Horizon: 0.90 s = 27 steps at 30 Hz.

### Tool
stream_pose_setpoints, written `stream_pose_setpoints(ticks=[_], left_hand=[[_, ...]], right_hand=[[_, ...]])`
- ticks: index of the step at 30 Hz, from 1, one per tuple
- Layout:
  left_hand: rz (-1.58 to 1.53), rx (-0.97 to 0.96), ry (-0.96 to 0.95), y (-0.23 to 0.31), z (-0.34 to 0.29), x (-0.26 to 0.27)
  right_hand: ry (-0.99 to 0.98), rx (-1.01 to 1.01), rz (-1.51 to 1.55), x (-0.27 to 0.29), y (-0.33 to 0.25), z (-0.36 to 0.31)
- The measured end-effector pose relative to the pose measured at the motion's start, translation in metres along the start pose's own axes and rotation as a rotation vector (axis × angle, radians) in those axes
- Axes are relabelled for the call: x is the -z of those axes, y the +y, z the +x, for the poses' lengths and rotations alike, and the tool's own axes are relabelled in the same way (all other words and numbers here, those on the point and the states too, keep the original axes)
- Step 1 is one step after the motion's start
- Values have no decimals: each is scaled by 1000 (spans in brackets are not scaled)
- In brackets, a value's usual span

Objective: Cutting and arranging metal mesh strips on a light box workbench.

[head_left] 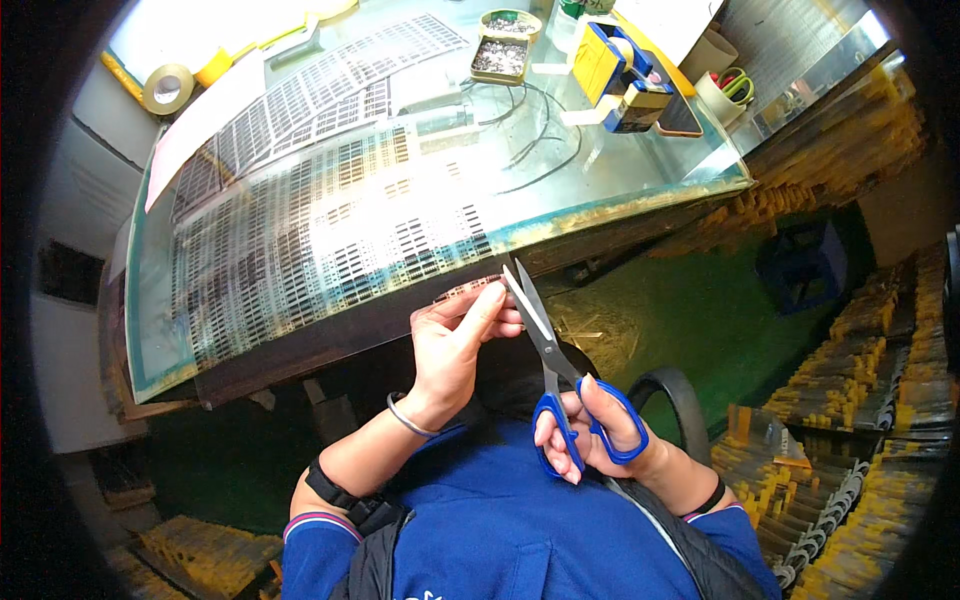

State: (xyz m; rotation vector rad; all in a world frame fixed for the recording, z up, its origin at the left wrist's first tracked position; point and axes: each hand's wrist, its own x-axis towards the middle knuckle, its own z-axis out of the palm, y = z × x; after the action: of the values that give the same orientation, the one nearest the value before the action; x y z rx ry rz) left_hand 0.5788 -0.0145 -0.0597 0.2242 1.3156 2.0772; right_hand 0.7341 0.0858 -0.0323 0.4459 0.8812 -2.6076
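My left hand [455, 345] pinches a narrow dark-patterned strip of film [468, 290] between thumb and fingers, just off the front edge of the glass-topped table [640, 208]. In my right hand [612, 428] are scissors [549, 350] with blue handles, thumb and fingers through the loops. Their blades are slightly apart, pointing up and away from me, with the tips close to my left fingertips and the strip's end. Whether the blades touch the strip, I cannot tell. Large transparent sheets [375, 245] with rows of small dark marks lie on the glass in front of my hands.
A tape roll [168, 88] is at the far left. Toward the back stand a tin of small pieces [500, 60], a blue-and-yellow tape dispenser [605, 65], a phone [682, 115] and a cup [718, 98] holding scissors. Yellow-tagged racks [850, 400] line the right; a black chair armrest [680, 400] is nearby.
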Motion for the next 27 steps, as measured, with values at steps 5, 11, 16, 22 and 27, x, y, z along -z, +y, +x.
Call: stream_pose_setpoints(ticks=[5,11,16,22,27], left_hand=[[4,-18,5,-2,-2,-3],[40,-89,6,-8,-3,-4],[98,-103,4,-7,-5,-7],[86,-81,-9,-5,-7,-7],[85,-72,-22,-2,-9,-6]], right_hand=[[137,31,-159,-7,2,1],[211,32,-261,-16,2,3],[270,57,-290,-17,5,6],[329,119,-359,-16,13,10],[377,110,-439,-16,12,10]])
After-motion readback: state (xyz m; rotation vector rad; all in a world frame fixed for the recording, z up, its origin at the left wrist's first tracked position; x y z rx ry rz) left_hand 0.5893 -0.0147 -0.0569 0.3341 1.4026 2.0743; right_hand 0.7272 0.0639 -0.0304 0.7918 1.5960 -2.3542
